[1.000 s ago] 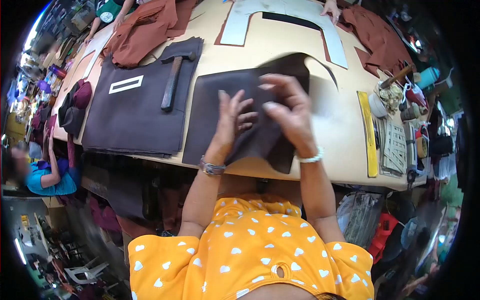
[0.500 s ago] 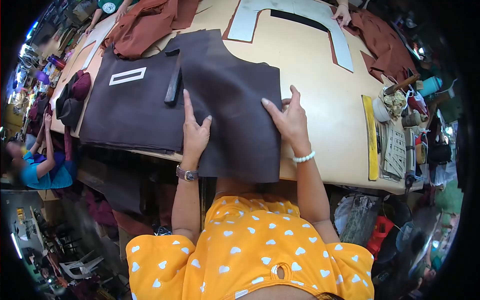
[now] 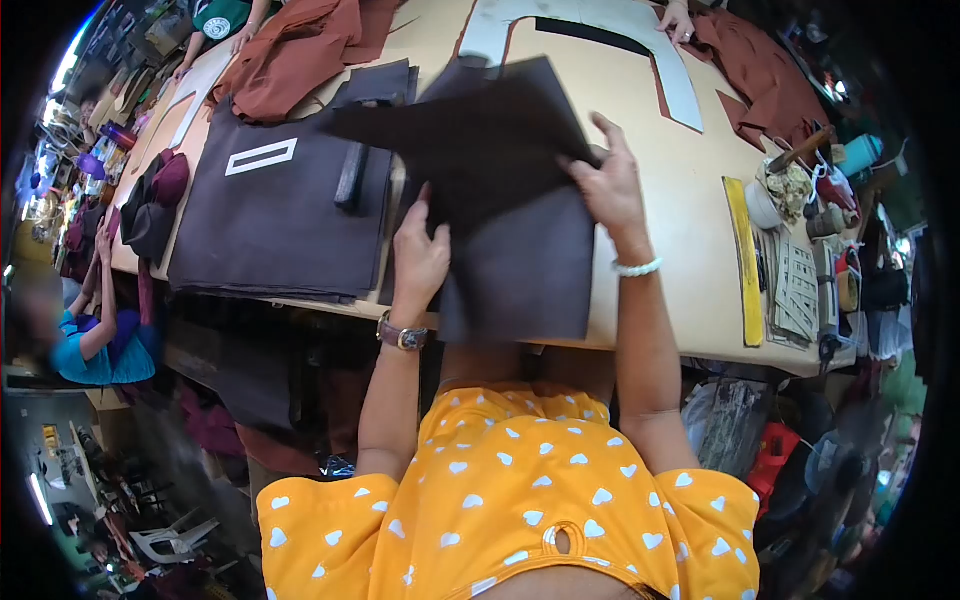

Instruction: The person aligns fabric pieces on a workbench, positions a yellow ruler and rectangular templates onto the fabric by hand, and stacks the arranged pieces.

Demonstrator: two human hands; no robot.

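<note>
A dark brown fabric piece point(image 3: 520, 265) lies in front of me, its upper part lifted and folded over, blurred by motion. Its right edge is pinched in my right hand point(image 3: 612, 190), which wears a pale bead bracelet. At the left edge my left hand point(image 3: 420, 250), with a wristwatch, is closed on the fabric. To the left is a flat stack of dark fabric point(image 3: 285, 215) bearing a white rectangular frame point(image 3: 262, 156) and a dark bar-shaped object point(image 3: 351, 175).
White templates point(image 3: 675, 90) and reddish-brown fabric point(image 3: 765, 75) lie across the table point(image 3: 670, 260). A yellow ruler point(image 3: 743, 260), slotted templates point(image 3: 795, 290) and tools line the right side. Other people's hands point(image 3: 678, 20) show at the far edge; a person in blue point(image 3: 95, 345) is at left.
The fabric's upper part has risen and folded over toward the left. My hands have shifted right, the left one closing on the fabric edge. The camera view has shifted slightly.
</note>
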